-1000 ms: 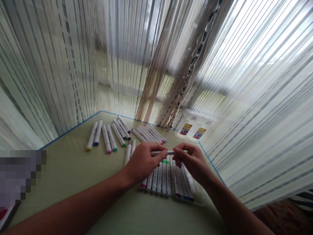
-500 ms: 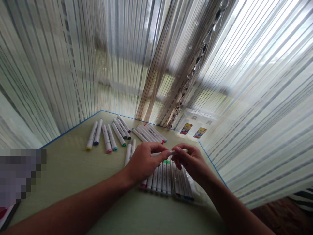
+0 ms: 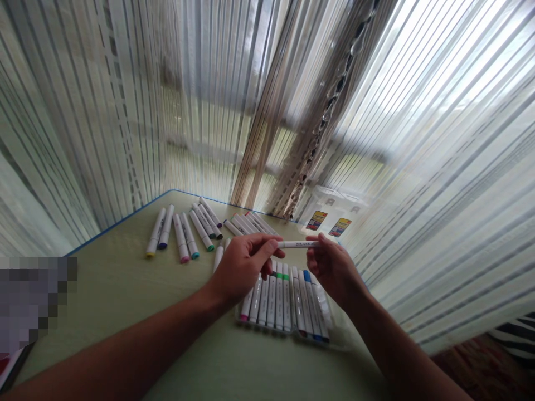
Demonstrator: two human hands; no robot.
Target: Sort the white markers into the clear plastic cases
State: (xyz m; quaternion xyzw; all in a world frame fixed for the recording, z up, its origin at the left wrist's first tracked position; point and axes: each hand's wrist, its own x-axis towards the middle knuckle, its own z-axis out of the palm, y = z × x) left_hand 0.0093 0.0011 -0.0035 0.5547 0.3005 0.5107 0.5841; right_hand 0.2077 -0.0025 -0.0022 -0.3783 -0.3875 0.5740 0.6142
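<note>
A white marker (image 3: 297,244) is held level above the table between both hands. My left hand (image 3: 242,266) pinches its left end with thumb and fingers. My right hand (image 3: 332,268) grips its right end, hiding the cap there. Just below the hands, a row of several white markers with coloured caps (image 3: 284,301) lies side by side in a clear plastic sleeve (image 3: 334,334) on the pale green table (image 3: 125,289).
Several loose markers (image 3: 184,231) lie spread toward the table's far corner. Sheer striped curtains (image 3: 418,167) close in the far and right edges. A clear packet with yellow labels (image 3: 330,223) stands behind the hands. A blurred-out patch (image 3: 33,301) sits at the left.
Both hands have lifted the marker a little higher and away from the row in the sleeve. My left fingers have slid toward the marker's left end.
</note>
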